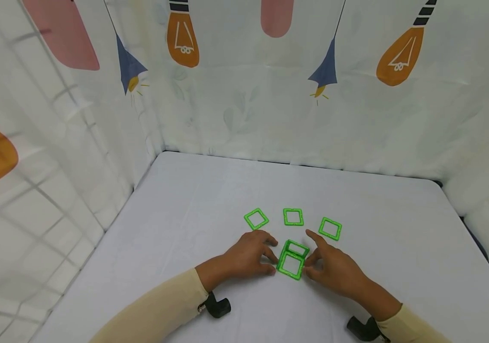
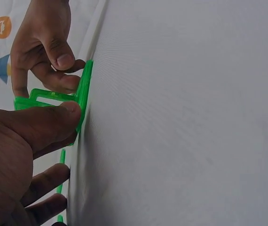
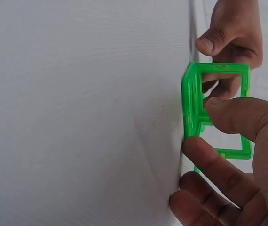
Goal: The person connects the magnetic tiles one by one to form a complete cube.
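Several green magnetic tiles (image 1: 302, 267), shaped like hollow squares, are joined at an angle into a small structure. In the right wrist view, one tile (image 3: 246, 108) of it stands up from the table. At the structure's left side my left hand (image 1: 250, 255) has bent fingers and its thumb at the edge; in the left wrist view that thumb (image 2: 70, 113) overlaps the green plastic. My right hand (image 1: 339, 271) holds the right side with thumb and a finger, while its index finger stretches forward. The fingers partly cover the tiles in both wrist views.
Beyond the hands, a left loose tile (image 1: 265, 222), a middle loose tile (image 1: 293, 224) and a right loose tile (image 1: 339, 231) lie flat on the white table (image 1: 210, 190). A patterned curtain (image 1: 236, 95) hangs behind the table and along its left side.
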The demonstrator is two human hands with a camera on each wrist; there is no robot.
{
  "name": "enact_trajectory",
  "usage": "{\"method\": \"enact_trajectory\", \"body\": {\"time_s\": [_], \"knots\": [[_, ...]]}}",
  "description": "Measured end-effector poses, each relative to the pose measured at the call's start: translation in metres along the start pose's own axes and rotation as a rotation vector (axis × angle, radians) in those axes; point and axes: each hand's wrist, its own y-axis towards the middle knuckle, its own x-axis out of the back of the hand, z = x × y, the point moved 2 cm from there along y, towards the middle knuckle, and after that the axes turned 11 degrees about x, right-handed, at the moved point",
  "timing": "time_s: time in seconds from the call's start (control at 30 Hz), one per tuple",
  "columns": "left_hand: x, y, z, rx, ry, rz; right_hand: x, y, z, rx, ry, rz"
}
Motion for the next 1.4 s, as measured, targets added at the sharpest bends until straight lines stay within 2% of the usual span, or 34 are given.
{"method": "enact_trajectory", "body": {"time_s": [0.43, 0.6, 0.73, 0.87, 1.1, 1.27, 1.4], "knots": [[0.000, -0.003, 0.000, -0.026, -0.010, 0.036, -0.003, 0.008, 0.000, 0.031, -0.047, -0.014], [0.002, -0.004, 0.000, 0.007, -0.031, 0.016, -0.004, 0.012, -0.001, 0.031, -0.064, -0.010], [0.004, -0.002, 0.001, 0.063, -0.080, -0.015, -0.005, 0.013, -0.001, 0.027, -0.061, -0.009], [0.003, 0.001, 0.004, 0.087, -0.105, -0.017, -0.004, 0.013, 0.000, 0.040, -0.046, -0.006], [-0.001, 0.004, 0.004, 0.036, -0.086, -0.005, -0.003, 0.014, 0.001, 0.068, -0.004, 0.020], [0.000, 0.003, 0.001, -0.017, -0.077, -0.020, -0.002, 0.015, 0.002, 0.114, -0.029, 0.031], [0.001, 0.002, -0.001, -0.032, -0.074, -0.018, -0.002, 0.016, 0.002, 0.161, -0.049, 0.030]]}}
